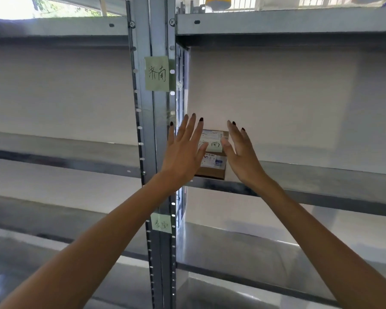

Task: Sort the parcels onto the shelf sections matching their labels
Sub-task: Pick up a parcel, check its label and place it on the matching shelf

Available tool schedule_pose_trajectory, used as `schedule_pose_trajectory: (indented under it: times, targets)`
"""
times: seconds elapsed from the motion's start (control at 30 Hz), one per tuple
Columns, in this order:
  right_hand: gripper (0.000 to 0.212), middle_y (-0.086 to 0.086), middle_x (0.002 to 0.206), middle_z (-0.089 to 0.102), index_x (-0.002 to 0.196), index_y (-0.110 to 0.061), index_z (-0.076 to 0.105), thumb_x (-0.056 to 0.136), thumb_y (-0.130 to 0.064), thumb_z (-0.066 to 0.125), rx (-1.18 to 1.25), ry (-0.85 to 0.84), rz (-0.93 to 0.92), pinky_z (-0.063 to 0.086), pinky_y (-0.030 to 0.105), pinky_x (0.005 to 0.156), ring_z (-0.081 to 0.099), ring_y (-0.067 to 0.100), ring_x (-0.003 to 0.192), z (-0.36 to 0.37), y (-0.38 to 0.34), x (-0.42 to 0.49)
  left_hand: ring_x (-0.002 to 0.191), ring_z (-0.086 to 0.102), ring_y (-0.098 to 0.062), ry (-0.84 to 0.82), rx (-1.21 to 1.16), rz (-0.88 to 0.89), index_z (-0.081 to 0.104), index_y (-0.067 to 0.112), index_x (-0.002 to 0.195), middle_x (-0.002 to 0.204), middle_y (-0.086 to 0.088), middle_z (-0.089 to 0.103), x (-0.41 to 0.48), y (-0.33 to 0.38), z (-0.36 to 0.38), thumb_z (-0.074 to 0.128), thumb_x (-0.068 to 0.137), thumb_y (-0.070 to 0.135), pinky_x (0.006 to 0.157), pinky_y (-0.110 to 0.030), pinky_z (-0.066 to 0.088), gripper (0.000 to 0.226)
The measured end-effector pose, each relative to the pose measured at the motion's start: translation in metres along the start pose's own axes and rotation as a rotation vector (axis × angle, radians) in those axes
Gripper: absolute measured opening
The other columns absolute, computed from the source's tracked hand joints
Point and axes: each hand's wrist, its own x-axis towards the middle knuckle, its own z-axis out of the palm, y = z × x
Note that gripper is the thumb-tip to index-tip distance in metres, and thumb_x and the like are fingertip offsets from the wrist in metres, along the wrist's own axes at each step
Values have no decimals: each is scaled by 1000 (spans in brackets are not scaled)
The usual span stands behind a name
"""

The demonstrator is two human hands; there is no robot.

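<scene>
A small brown cardboard parcel (214, 159) with a pale green handwritten note and a white shipping label stands at the left end of the right-hand metal shelf (321, 177). My left hand (184, 152) is spread open just left of the parcel and covers its left edge. To the parcel's right, my right hand (241, 152) is open too, fingers apart, close to its side. Neither hand grips it. On the upright post (158, 121) a green section label (157, 73) carries the same two characters as the parcel's note.
A second, smaller green label (161, 223) is stuck lower on the post beside the shelf below. Grey metal shelves (54, 152) run left and right of the post at several heights. A yellow object (217, 2) sits on the top shelf.
</scene>
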Motion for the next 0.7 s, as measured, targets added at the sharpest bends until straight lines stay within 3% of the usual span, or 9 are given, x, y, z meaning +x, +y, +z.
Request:
schedule_pose_trajectory:
  times: [0.17, 0.37, 0.53, 0.7]
  targets:
    - [55, -3, 159, 14, 150, -30, 9, 100, -40, 28, -84, 12, -61, 7, 52, 119, 2, 22, 148, 11, 0, -12, 145, -20, -21, 6, 105, -59, -11, 22, 150, 159, -3, -19, -23, -13, -5, 14, 99, 50, 118, -53, -7, 64]
    - [50, -1, 156, 23, 149, -30, 14, 101, -34, 26, -55, -4, -97, 12, 56, 117, 16, 22, 146, 25, 5, -25, 146, -20, -20, -19, 115, -95, -12, 21, 150, 159, -3, -18, -44, -25, -4, 15, 98, 49, 117, -49, -10, 65]
    - [53, -7, 159, 15, 149, -36, 7, 99, -44, 19, -88, -52, -83, 4, 57, 117, 3, 19, 148, 19, 21, -34, 145, -21, -21, -8, 89, -89, -12, 21, 150, 159, -4, -19, -39, -9, 10, 18, 99, 49, 118, -54, -5, 66]
    - [50, -9, 160, 3, 146, -39, 0, 102, -33, 23, -118, -40, -23, -1, 50, 119, -4, 13, 148, -7, 45, -46, 145, -21, -20, 34, -32, -67, -10, 22, 151, 159, -3, -18, -37, 37, 22, 23, 101, 43, 114, -45, -16, 63]
